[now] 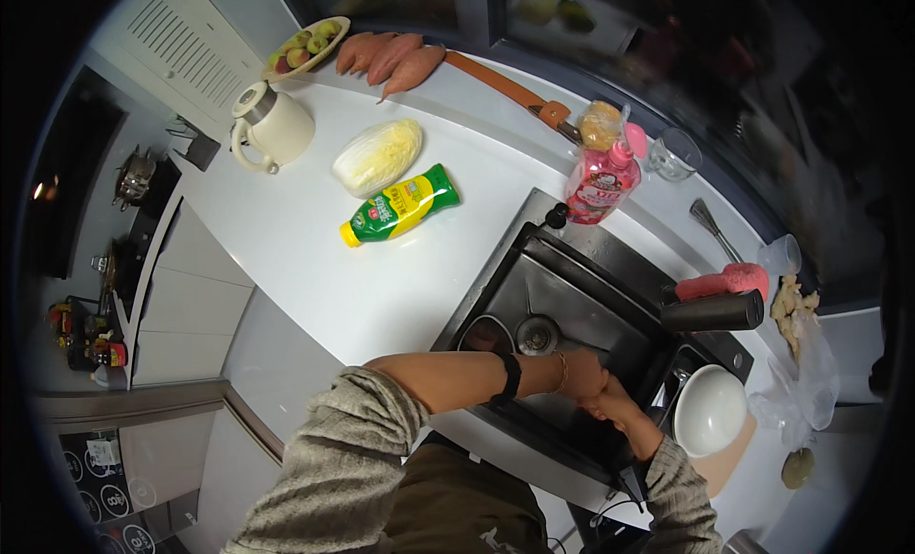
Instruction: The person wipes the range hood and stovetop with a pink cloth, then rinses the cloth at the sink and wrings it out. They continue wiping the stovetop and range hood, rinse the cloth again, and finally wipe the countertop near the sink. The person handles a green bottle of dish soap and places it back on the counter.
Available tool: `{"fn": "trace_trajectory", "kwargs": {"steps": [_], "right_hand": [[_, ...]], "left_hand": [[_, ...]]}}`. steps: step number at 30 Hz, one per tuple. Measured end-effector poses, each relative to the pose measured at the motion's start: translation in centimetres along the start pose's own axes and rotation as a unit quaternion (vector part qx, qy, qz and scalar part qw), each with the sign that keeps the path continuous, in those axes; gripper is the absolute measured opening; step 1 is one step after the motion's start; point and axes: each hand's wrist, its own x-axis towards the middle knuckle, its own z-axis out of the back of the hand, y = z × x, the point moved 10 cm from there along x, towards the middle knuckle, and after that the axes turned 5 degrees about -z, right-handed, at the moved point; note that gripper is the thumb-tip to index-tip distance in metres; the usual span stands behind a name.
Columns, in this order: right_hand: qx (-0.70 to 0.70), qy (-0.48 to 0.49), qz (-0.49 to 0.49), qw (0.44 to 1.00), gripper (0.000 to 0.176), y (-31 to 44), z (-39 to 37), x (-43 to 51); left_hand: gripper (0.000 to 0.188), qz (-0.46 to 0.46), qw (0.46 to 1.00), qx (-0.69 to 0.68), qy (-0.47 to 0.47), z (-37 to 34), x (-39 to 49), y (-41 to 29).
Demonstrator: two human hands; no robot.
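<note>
My left hand (585, 375) and my right hand (613, 400) meet over the dark sink (572, 282), fingers pressed together. The fingers overlap, so I cannot tell whether anything is between them. A black band (510, 377) and a thin bracelet (563, 372) circle my left wrist. Below my left forearm, a round vessel with a shiny rim (488, 319) sits in the sink beside the drain (537, 334). To the right, a dark faucet (715, 311) reaches over the basin. A white bowl (710, 411) stands tilted near my right wrist.
Napa cabbage (379, 157) and a green-yellow squeeze bottle (402, 206) lie on the white counter (322, 282). Beyond them are a cream jug (275, 129), sweet potatoes (414, 68) and a fruit basket (307, 48). A pink pump bottle (604, 182) stands behind the sink; ginger (790, 314) lies right.
</note>
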Motion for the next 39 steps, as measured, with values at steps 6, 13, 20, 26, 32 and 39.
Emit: {"fn": "trace_trajectory", "kwargs": {"steps": [6,13,20,26,32,39], "right_hand": [[-0.410,-0.245,0.131,0.869,0.064,4.1,1.7,-1.6],[-0.579,-0.177,0.190,0.773,0.054,5.3,0.2,-1.5],[-0.598,-0.247,0.266,0.714,0.050,6.6,-1.6,-3.1],[-0.352,-0.226,0.080,0.905,0.072,1.2,-2.0,1.3],[-0.020,-0.206,0.241,0.948,0.054,0.9,-1.1,0.0],[0.585,0.002,0.180,0.791,0.030,0.6,-3.2,-0.8]], "left_hand": [[0.029,0.040,0.999,0.024,0.009,-1.1,-0.2,0.0],[0.028,0.239,0.941,-0.199,-0.135,-2.3,-2.6,1.8],[0.021,0.085,0.946,-0.268,-0.162,-3.2,-2.2,1.8],[0.043,0.153,0.934,-0.214,-0.241,-5.2,-6.5,3.7],[0.051,0.255,0.874,-0.352,-0.219,-7.3,-8.1,8.2],[0.030,0.216,0.396,-0.860,-0.237,-4.2,-6.8,1.8]]}}
